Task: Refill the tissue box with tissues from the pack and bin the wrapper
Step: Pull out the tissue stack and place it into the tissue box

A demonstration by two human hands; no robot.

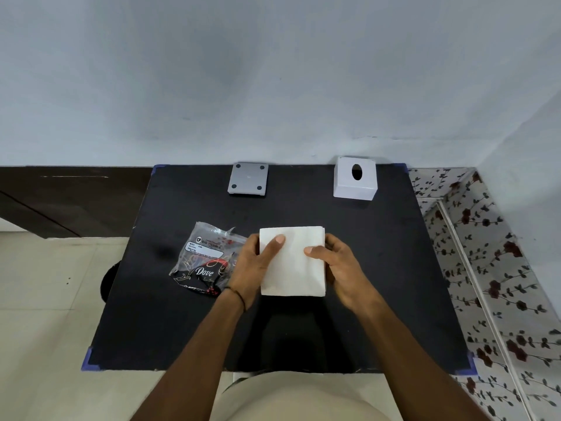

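A white stack of tissues [293,262] lies flat in the middle of the black table [379,268]. My left hand [253,262] grips its left edge, thumb on top. My right hand [337,264] grips its right edge, thumb on top too. The clear plastic wrapper [203,256], printed black and red, lies crumpled and empty just left of my left hand. The white tissue box cover [355,178], with an oval slot on top, stands at the table's far right. Its grey base plate [248,178] lies apart at the far middle, feet up.
A wall runs right behind the table's far edge. A floral-patterned surface [485,268] lies to the right. Pale floor tiles [45,299] are on the left, with a dark round object [107,282] beside the table's left edge. No bin is in view.
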